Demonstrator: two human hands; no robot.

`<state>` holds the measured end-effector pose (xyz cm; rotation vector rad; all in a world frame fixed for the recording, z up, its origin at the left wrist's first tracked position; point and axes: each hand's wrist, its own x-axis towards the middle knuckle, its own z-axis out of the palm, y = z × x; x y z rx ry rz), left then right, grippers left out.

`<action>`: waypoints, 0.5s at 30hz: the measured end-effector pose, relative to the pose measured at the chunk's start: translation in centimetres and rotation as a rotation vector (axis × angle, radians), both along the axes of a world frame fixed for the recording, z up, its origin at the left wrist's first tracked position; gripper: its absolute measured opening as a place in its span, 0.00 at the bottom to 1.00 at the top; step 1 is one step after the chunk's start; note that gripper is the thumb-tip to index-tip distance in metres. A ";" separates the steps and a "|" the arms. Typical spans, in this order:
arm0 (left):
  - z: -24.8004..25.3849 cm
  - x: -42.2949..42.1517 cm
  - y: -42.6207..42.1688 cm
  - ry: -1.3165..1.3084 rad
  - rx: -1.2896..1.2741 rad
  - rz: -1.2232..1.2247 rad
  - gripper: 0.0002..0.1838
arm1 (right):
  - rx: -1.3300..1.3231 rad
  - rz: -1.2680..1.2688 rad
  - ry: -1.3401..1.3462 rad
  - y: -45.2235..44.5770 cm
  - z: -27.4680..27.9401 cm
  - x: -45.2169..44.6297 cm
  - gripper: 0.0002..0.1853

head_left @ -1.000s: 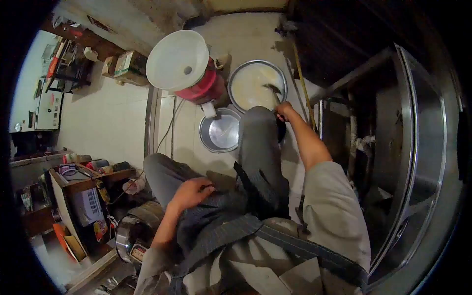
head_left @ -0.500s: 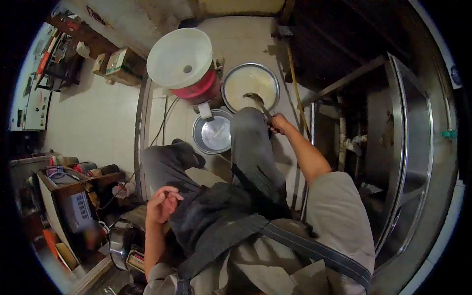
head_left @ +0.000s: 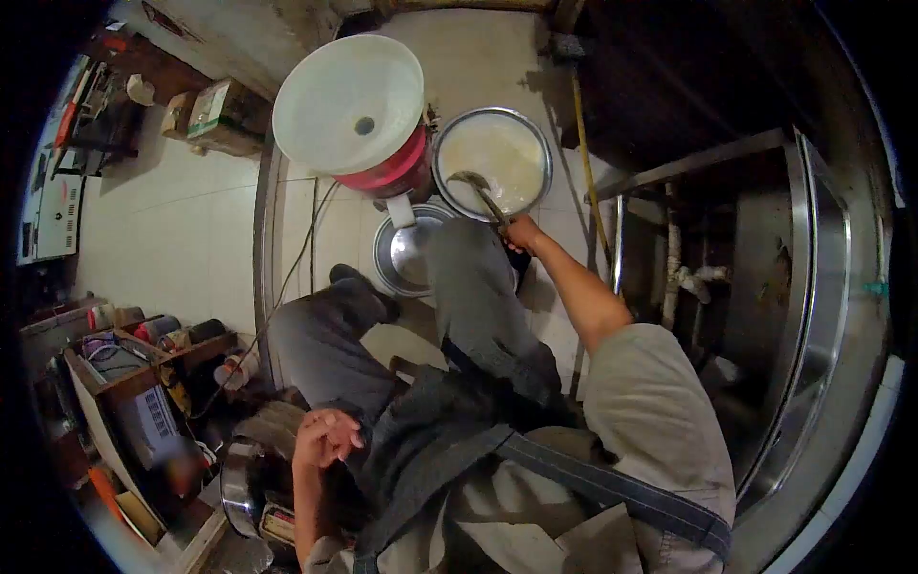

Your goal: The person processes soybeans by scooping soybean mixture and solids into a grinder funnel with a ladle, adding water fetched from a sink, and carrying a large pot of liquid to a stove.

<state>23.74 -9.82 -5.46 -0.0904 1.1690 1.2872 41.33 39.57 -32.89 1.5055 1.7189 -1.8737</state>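
My right hand (head_left: 521, 233) grips the handle of a metal ladle (head_left: 490, 203). The ladle's bowl end rests at the left part of a wide metal basin (head_left: 546, 158) that holds a pale, creamy liquid (head_left: 502, 153). My left hand (head_left: 328, 437) hovers beside my left thigh, fingers loosely curled and a little apart, with nothing visible in it. Left of the basin stands a red machine (head_left: 387, 174) topped by a large white funnel-shaped hopper (head_left: 316, 105). A second metal pan (head_left: 390, 258) sits below its white spout (head_left: 400, 210), partly hidden by my right knee.
A steel frame (head_left: 803, 287) with pipes stands on the right. To the left, a black cable (head_left: 308, 230) runs across the tiled floor. A wooden crate of jars (head_left: 124, 359) and a steel pot (head_left: 241, 488) are at lower left, cardboard boxes (head_left: 225, 115) at upper left.
My right hand has shifted slightly left, carrying the ladle's bowl toward the basin's left side. My left hand sits lower in view, its fingers still curled. The camera view has shifted a little.
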 end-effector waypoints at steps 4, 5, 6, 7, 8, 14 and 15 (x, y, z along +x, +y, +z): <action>0.8 0.4 2.2 0.109 -0.265 -0.169 0.16 | 0.132 0.076 -0.006 0.8 1.3 -1.4 0.14; 1.2 0.6 3.0 0.107 -0.270 -0.175 0.16 | 0.126 0.071 -0.009 1.1 0.0 -1.6 0.14; 1.5 0.8 3.9 0.146 -0.324 -0.186 0.16 | 0.212 0.054 0.007 1.4 -2.4 -1.8 0.15; 1.6 0.8 4.4 0.187 -0.378 -0.196 0.15 | 0.299 0.037 0.022 1.5 -2.8 -2.2 0.16; 1.4 0.7 4.6 0.186 -0.383 -0.202 0.15 | 0.292 0.032 0.021 1.7 -3.2 -2.4 0.16; 1.0 1.2 4.4 0.245 -0.397 -0.159 0.16 | 0.492 0.215 -0.115 3.4 -3.2 -4.3 0.14; 1.0 1.0 4.8 0.243 -0.405 -0.172 0.17 | 0.487 0.211 -0.114 4.1 -5.1 -4.5 0.14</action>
